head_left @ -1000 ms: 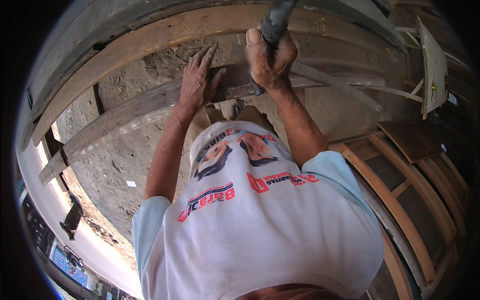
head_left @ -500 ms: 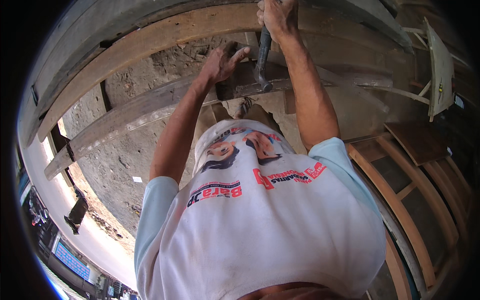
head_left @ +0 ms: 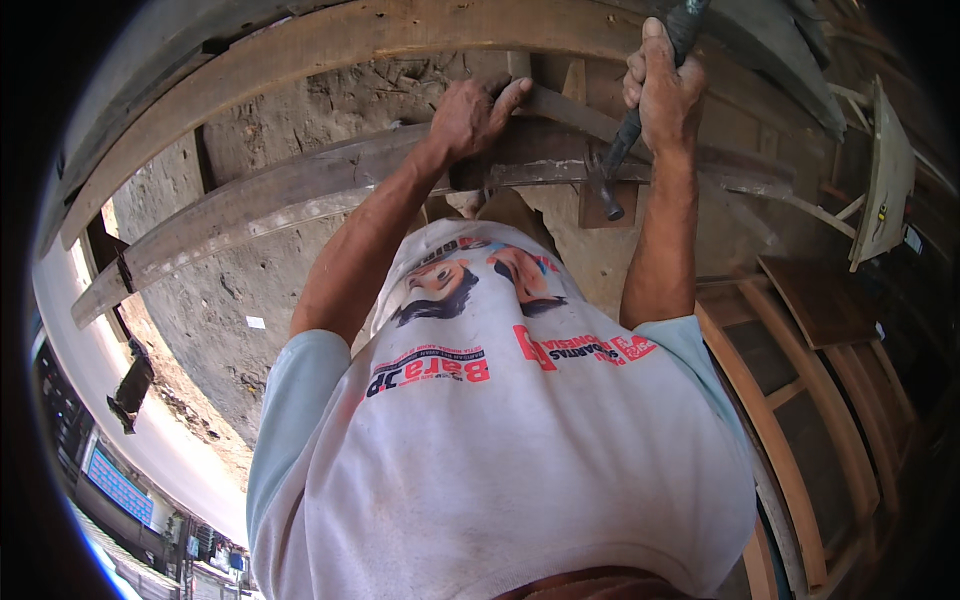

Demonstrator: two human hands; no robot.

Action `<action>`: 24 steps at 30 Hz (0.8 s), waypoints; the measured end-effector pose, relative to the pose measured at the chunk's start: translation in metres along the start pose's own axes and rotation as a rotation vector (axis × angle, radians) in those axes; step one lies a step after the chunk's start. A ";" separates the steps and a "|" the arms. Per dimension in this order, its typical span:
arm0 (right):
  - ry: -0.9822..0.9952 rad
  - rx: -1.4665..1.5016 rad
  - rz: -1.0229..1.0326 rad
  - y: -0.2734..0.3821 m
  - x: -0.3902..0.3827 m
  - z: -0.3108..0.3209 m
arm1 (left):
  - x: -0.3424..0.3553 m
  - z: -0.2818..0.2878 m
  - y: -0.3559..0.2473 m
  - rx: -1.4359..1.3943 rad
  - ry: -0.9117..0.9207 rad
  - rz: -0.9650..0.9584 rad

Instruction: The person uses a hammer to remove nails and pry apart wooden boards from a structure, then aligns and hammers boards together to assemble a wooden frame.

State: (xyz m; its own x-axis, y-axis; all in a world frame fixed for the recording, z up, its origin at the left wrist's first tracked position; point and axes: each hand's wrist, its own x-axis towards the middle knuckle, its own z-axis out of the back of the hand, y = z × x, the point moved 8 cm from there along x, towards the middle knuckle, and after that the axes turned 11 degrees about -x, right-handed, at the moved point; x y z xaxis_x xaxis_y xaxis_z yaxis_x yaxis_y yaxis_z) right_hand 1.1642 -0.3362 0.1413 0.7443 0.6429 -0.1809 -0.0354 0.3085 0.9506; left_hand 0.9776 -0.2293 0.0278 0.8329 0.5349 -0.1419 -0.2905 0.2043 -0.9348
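My right hand (head_left: 668,95) is wrapped round the dark handle of a claw hammer (head_left: 602,188). The hammer's head hangs low, in front of a small wooden block (head_left: 615,205) at the near beam's edge. My left hand (head_left: 472,118) lies over the near wooden beam (head_left: 300,185), its thumb stretched to the right and its fingers curled out of sight. Whatever those fingers hold is hidden. A wooden strip (head_left: 570,112) runs rightward from beside the left thumb, above the beam.
A second long beam (head_left: 330,45) crosses farther off. Rough grey ground (head_left: 225,285) shows below at left. Wooden frames with dark panels (head_left: 800,385) stand at the lower right, with a brown board (head_left: 825,300) on them. A pale panel (head_left: 882,175) leans at far right.
My right hand has moved right and nearer with the hammer, whose head has shifted right and down. My left hand appears slightly farther right, still over the beam. The whole view has shifted a little.
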 end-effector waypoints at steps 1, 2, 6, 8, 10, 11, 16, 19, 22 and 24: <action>-0.049 -0.025 0.036 0.002 -0.004 0.011 | 0.001 0.000 -0.002 -0.020 0.006 -0.001; -0.138 -0.032 0.012 0.001 -0.005 0.023 | 0.003 -0.001 -0.007 -0.035 0.021 -0.014; -0.479 -0.002 -0.037 -0.010 0.002 0.062 | 0.005 -0.001 -0.008 -0.028 0.020 -0.014; -0.633 0.037 -0.040 -0.014 -0.001 0.076 | 0.006 -0.002 -0.006 -0.008 0.035 0.009; -0.654 0.078 0.024 -0.012 -0.012 0.079 | 0.006 -0.001 -0.006 0.003 0.038 0.015; -0.658 0.081 0.056 -0.011 -0.023 0.080 | 0.006 -0.002 -0.007 0.003 0.036 0.021; -0.687 0.150 0.173 -0.004 -0.057 0.077 | 0.000 -0.003 -0.006 -0.039 -0.005 -0.002; -0.672 0.114 0.153 -0.002 -0.048 0.074 | 0.002 -0.004 -0.001 -0.080 -0.075 -0.046; -0.622 0.090 0.013 -0.015 -0.013 0.085 | 0.001 -0.017 -0.030 0.052 0.013 -0.261; -0.587 0.055 -0.075 -0.026 0.003 0.092 | -0.001 -0.023 -0.046 0.281 0.041 -0.437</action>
State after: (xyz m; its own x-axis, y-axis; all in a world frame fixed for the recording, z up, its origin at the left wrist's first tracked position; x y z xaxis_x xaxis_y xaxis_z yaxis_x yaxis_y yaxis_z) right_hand 1.2290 -0.4068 0.1397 0.9883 0.1205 -0.0930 0.0543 0.2913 0.9551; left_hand 1.0007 -0.2579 0.0634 0.9210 0.3189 0.2239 -0.0222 0.6168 -0.7868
